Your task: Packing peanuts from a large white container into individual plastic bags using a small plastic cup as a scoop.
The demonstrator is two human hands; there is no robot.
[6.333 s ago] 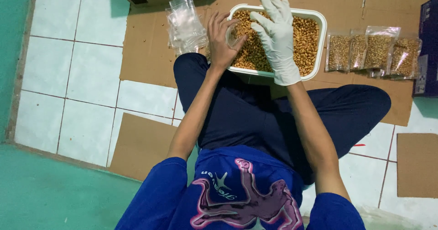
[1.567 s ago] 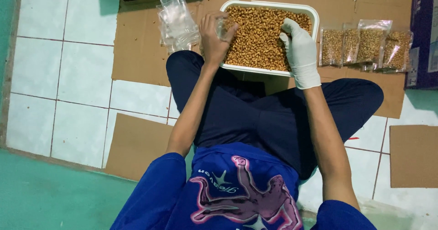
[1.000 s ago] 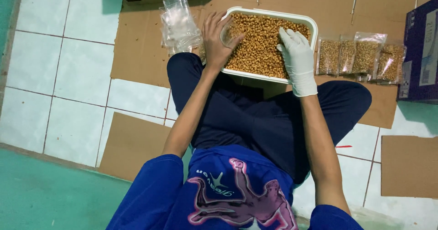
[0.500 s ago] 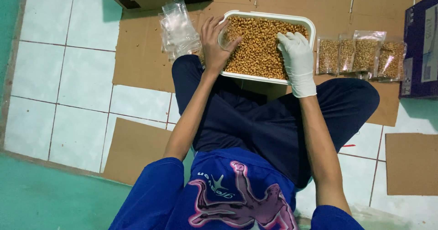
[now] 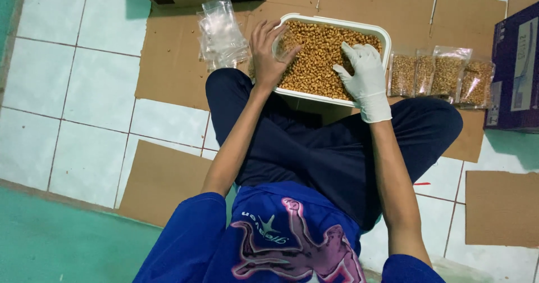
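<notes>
From the head camera, a white rectangular plastic tray point(image 5: 387, 39) heaped with golden-brown roasted nuts point(image 5: 320, 53) sits on flat brown cardboard sheets point(image 5: 174, 64) over pale floor tiles, just beyond the person's crossed legs. The bare left hand point(image 5: 266, 55) is at the tray's near-left corner, fingers closed around a small clear plastic bag point(image 5: 283, 41) held over the nuts. The right hand point(image 5: 365, 72), in a white latex glove, lies in the nuts at the tray's near-right side, fingers bent; whether it grasps any, I cannot tell. Left of the tray lies a crinkled stack of empty clear bags point(image 5: 222, 33); right of it, a row of filled nut bags point(image 5: 441, 75), then a dark purple box point(image 5: 514, 69). Bare tiles open farther left.
</notes>
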